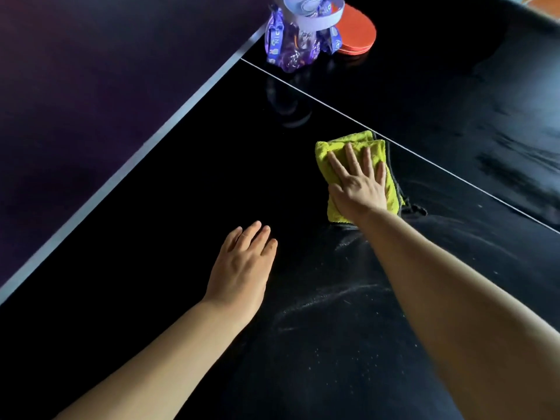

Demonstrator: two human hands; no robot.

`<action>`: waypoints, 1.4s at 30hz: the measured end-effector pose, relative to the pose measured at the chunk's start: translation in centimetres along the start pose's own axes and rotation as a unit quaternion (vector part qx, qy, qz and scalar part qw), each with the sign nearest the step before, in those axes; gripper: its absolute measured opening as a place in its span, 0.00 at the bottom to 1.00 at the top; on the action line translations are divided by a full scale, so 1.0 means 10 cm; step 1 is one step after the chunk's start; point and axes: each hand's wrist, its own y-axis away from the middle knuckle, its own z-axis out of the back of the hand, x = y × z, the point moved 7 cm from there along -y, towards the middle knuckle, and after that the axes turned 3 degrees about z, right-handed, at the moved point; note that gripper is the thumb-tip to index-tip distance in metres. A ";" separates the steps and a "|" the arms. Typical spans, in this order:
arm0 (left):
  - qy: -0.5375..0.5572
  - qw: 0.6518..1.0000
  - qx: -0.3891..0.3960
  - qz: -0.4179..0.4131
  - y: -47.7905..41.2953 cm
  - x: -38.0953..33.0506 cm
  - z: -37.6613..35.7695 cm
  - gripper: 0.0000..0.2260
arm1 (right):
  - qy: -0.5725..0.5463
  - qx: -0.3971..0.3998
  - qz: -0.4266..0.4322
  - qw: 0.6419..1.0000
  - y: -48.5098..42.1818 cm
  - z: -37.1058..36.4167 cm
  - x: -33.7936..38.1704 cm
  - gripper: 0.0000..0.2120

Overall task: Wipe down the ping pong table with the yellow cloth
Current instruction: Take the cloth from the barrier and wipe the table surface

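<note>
A folded yellow cloth (325, 154) lies on the dark ping pong table (188, 183), just left of the thin white centre line (454, 174). My right hand (357, 183) presses flat on the cloth with straight, spread fingers. My left hand (242, 268) rests flat on the bare table nearer to me, fingers straight and holding nothing. Pale dust streaks and specks (327, 301) mark the surface between my forearms.
A purple water bottle (295, 40) with a strap stands at the far end of the table, and red paddles (356, 31) lie just behind it. The table's white-edged left border (130, 174) runs diagonally, with a dark purplish floor beyond it.
</note>
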 end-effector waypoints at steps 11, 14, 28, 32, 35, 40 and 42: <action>0.008 1.000 -0.013 0.021 0.92 0.32 0.04 0.27 | 0.038 0.011 0.082 0.996 1.47 -0.50 1.05 0.34; 0.006 0.999 -0.017 0.036 1.30 0.56 0.04 0.27 | 0.041 0.014 0.102 0.994 1.90 -0.62 1.41 0.34; 0.042 0.997 0.032 0.057 3.22 1.14 0.03 0.28 | 0.021 0.012 0.209 0.978 3.69 -1.12 3.03 0.31; 0.051 0.995 0.074 0.040 3.52 1.09 -0.05 0.29 | 0.020 0.013 0.230 0.973 4.04 -1.24 3.21 0.29; 0.065 0.990 0.121 0.035 3.67 1.00 -0.12 0.29 | 0.035 0.019 0.251 0.967 4.20 -1.30 3.20 0.29; 0.060 0.985 0.160 0.005 3.66 0.78 -0.16 0.30 | 0.018 0.020 0.264 0.964 4.36 -1.29 2.96 0.31; 0.069 0.984 0.163 -0.007 3.57 0.64 -0.17 0.31 | 0.018 0.014 0.262 0.965 4.40 -1.27 2.79 0.31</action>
